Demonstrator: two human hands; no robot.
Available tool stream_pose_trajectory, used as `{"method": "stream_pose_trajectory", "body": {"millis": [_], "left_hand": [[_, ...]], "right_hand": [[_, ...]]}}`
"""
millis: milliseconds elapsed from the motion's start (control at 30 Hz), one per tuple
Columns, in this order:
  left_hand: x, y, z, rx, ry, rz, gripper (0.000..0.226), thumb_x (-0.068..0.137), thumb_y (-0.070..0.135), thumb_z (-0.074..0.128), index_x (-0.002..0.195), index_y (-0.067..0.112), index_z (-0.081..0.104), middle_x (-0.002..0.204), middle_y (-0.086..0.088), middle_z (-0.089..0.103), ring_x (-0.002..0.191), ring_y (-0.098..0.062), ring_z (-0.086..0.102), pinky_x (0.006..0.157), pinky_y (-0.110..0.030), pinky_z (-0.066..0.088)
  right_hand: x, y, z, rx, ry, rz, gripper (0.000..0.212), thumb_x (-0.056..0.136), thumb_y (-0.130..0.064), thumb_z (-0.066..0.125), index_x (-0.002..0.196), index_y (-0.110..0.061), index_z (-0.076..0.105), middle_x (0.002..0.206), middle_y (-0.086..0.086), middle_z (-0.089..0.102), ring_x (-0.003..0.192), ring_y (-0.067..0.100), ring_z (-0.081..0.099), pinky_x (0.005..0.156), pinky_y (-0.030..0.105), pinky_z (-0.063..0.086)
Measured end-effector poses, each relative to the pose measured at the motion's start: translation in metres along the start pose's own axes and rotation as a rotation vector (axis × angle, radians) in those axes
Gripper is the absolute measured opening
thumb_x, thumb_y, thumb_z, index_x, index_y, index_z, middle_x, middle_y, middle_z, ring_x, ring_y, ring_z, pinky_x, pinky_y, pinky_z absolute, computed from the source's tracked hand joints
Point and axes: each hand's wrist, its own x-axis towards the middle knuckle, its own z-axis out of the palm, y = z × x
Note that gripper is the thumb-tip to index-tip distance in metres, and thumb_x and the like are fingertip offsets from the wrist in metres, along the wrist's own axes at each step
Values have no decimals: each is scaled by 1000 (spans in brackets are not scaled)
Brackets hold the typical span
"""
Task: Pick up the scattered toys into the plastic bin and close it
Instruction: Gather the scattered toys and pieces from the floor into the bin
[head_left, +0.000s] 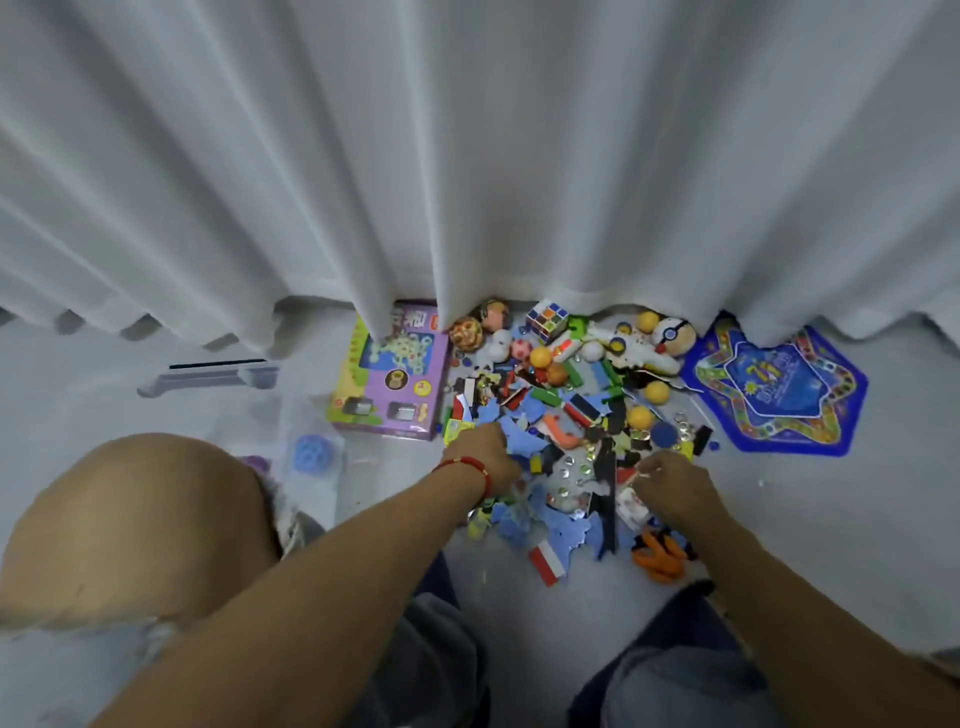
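Both hands down in toy pile (561, 441) on floor (810, 530) at curtain (467, 156) hem; left hand (480, 457), red bracelet (465, 465) at wrist, fingers curled into blue foam pieces (519, 441), hold unclear; right hand (670, 483) curled on small bits, grasp unclear; clear plastic bin (291, 431) left of pile, beside purple game box (389, 374); blue star mat (774, 389) right of pile.

Single head-worn wide-angle view, looking steeply down and forward from above a crouched person; close over the toy pile (566, 415) on the floor (805, 519), curtain (467, 156) filling the upper frame.
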Motion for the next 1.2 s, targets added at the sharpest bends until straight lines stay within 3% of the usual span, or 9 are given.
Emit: {"method": "stream_pose_trajectory", "body": {"millis": [100,300,433,533,700,800,967,1067,1200], "left_hand": [[26,-16,23,122,66,-23,49,87,22,63,133,12,50,130,-16,53,117,-36,54,97,-45,49],[77,-41,37,165,136,-24,64,89,14,59,147,22,34,158,-10,21,137,-40,35,107,-51,40],[99,-53,41,252,169,-3,61,86,4,61,143,18,42,149,-13,33,126,-40,47,102,-50,45],[111,-60,39,318,185,39,65,82,-5,62,141,15,44,139,-18,41,116,-42,54,96,-49,48],[121,-65,29,465,167,123,60,85,-3,61,140,13,44,126,-19,50,104,-41,60,87,-47,51],[116,-60,26,507,150,116,57,89,5,62,141,9,39,127,-22,48,102,-42,61,86,-48,51],[91,-42,17,228,212,-69,54,91,21,63,137,7,37,130,-24,44,110,-43,56,88,-46,47],[74,-32,10,115,226,-45,58,92,24,62,140,6,36,131,-24,44,113,-43,54,92,-42,45],[48,-18,-10,130,204,54,52,89,30,67,129,9,43,125,-20,50,106,-38,55,79,-35,43]], "right_hand": [[5,12,17,-38,-24,-111,32,88,-12,63,120,-9,63,117,14,66,109,30,60,92,34,48],[46,-11,49,-94,-66,-310,51,94,-21,62,143,-17,47,140,11,47,122,33,52,98,42,48],[84,-38,68,-232,-23,-287,55,99,-27,57,149,-18,35,145,15,34,120,38,51,94,47,50],[102,-49,85,-365,24,-256,60,99,-22,57,150,-9,28,145,21,33,128,37,44,97,44,47],[110,-45,105,-478,126,-341,42,98,-11,53,137,-2,39,136,19,47,123,32,46,107,37,36],[107,-40,101,-333,135,-303,42,96,-5,54,136,-2,42,130,20,54,121,33,50,102,38,41],[98,-35,96,-280,45,-324,62,95,-12,59,150,-14,30,139,19,44,125,36,48,94,44,49],[104,-43,104,-324,-1,-340,67,98,-21,58,154,-25,22,150,20,29,126,41,46,94,48,49],[104,-54,113,-374,33,-285,66,97,-4,53,151,-29,26,132,28,37,102,44,55,79,48,52]]}}
